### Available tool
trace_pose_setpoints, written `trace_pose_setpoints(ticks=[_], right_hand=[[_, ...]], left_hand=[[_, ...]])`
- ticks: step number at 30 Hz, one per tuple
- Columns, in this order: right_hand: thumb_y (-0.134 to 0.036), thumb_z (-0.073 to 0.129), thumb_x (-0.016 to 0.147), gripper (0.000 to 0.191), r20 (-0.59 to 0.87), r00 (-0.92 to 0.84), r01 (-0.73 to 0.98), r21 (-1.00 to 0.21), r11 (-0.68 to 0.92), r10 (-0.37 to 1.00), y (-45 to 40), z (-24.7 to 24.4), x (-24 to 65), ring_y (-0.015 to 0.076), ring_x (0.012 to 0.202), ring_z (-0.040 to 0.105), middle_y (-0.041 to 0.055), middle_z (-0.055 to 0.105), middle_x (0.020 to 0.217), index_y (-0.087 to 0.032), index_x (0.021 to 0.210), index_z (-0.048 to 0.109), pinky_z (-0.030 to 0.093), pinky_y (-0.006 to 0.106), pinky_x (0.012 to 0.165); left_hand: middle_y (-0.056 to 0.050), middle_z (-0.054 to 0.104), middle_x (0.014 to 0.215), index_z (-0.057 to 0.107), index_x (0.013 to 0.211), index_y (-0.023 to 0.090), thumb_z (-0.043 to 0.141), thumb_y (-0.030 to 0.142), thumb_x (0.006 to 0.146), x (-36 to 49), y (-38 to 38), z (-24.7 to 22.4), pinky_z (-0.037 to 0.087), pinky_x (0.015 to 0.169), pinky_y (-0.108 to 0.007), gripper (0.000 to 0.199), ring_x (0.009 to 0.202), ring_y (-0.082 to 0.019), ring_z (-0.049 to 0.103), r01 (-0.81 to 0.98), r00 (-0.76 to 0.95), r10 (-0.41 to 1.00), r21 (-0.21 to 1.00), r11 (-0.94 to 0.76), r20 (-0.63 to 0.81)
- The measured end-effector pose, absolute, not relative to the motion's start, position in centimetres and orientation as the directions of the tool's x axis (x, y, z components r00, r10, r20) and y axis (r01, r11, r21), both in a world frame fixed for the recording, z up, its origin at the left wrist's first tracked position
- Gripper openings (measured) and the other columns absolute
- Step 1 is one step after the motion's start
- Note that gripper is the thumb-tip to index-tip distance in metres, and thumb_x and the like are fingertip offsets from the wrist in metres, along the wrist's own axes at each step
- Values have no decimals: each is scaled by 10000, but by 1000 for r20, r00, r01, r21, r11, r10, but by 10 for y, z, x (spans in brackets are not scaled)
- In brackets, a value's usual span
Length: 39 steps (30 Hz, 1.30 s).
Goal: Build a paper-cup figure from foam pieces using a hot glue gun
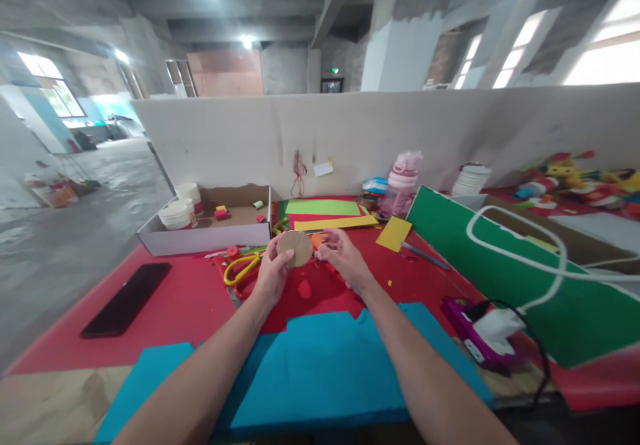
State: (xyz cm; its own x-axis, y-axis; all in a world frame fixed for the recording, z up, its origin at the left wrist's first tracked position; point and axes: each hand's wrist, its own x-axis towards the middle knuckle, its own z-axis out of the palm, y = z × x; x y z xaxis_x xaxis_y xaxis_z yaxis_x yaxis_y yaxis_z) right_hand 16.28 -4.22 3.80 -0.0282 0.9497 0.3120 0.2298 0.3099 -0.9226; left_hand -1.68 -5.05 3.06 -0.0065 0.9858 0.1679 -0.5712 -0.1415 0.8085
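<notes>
My left hand (pixel 273 273) is closed on the edge of a round brown cardboard disc (pixel 296 247), its thumb lying across the face. Just right of the disc, my right hand (pixel 345 261) has its fingers bent together at a small orange piece (pixel 318 239), whose kind I cannot make out. Beside my left hand lie scissors with yellow handles (pixel 240 269). Under both hands is red sheeting (pixel 305 311), with blue paper (pixel 320 371) nearer to me.
A black phone (pixel 126 299) lies at left, below an open cardboard box (pixel 210 237) holding white cups (pixel 177 211). Coloured paper strips (pixel 323 208) and a pink bottle (pixel 401 185) stand at the back. Right are a green board (pixel 480 275) and a purple power strip (pixel 477 335) with cables.
</notes>
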Motion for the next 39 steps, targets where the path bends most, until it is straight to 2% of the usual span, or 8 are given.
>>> trace_pose_setpoints(ticks=[2, 4, 11, 21, 25, 32, 36, 39], right_hand=[[-578, 721, 676, 842, 311, -169, 2, -949, 316, 935, -45, 34, 150, 242, 1196, 548, 135, 496, 1355, -255, 1366, 361, 457, 409, 991], [-487, 779, 660, 919, 337, -266, -93, -941, 324, 903, -50, 33, 141, 235, 1258, 501, 122, 470, 1388, -276, 1409, 289, 414, 416, 1048], [-370, 790, 663, 703, 337, -237, -230, -931, 284, 911, -61, 40, 134, 229, 1203, 545, 97, 545, 1309, -247, 1256, 433, 451, 381, 1016], [-410, 664, 726, 608, 284, -277, 61, -948, 312, 918, -54, 47, 156, 256, 1182, 560, 95, 606, 1276, -190, 1282, 553, 439, 386, 1008], [-403, 545, 781, 540, 282, -351, 193, -911, 364, 893, -58, 56, 167, 279, 1181, 547, 90, 643, 1215, -158, 1260, 596, 395, 423, 1027], [-370, 592, 765, 601, 321, -417, 298, -835, 462, 850, -58, 47, 165, 291, 1210, 516, 122, 567, 1327, -156, 1324, 546, 378, 435, 1033], [-430, 566, 831, 618, 333, -381, 267, -854, 448, 863, -59, 50, 164, 235, 1168, 551, 111, 564, 1329, -195, 1392, 460, 420, 379, 997], [-491, 467, 885, 537, 405, -184, 256, -860, 441, 896, -53, 55, 179, 203, 1120, 578, 97, 602, 1257, -202, 1337, 506, 454, 324, 933]], left_hand=[[-42, 644, 1133, 582, 1175, 243, 779, 252, 620, -15, -56, 33, 485, 798, -278, 589, 1000, -193, 617, -573, 36, 976, 805, -155, 213], [-43, 643, 1149, 554, 1230, 264, 771, 253, 648, -13, -62, 35, 490, 808, -284, 621, 1001, -196, 623, -563, 80, 970, 813, -146, 230], [-44, 640, 1139, 540, 1254, 261, 749, 245, 682, -8, -63, 30, 481, 828, -282, 609, 1021, -205, 609, -555, 101, 967, 820, -141, 234], [-72, 643, 1115, 622, 1131, 209, 764, 276, 683, -20, -57, 35, 458, 814, -289, 475, 978, -212, 601, -436, 328, 931, 900, -1, 160], [-80, 629, 1148, 570, 1237, 258, 746, 259, 704, -24, -63, 45, 479, 792, -311, 561, 983, -232, 606, -371, 443, 891, 925, 85, 96], [-62, 639, 1132, 459, 1366, 328, 753, 195, 680, -24, -65, 42, 474, 779, -287, 758, 986, -225, 612, -233, 438, 899, 967, 103, 9], [-55, 660, 1066, 436, 1390, 310, 769, 185, 647, -27, -62, 39, 488, 778, -298, 824, 909, -215, 637, -318, 415, 908, 944, 87, 56], [-61, 651, 1089, 429, 1398, 288, 744, 239, 671, -35, -57, 40, 508, 828, -358, 794, 887, -216, 646, -480, 430, 897, 868, 128, 105]])
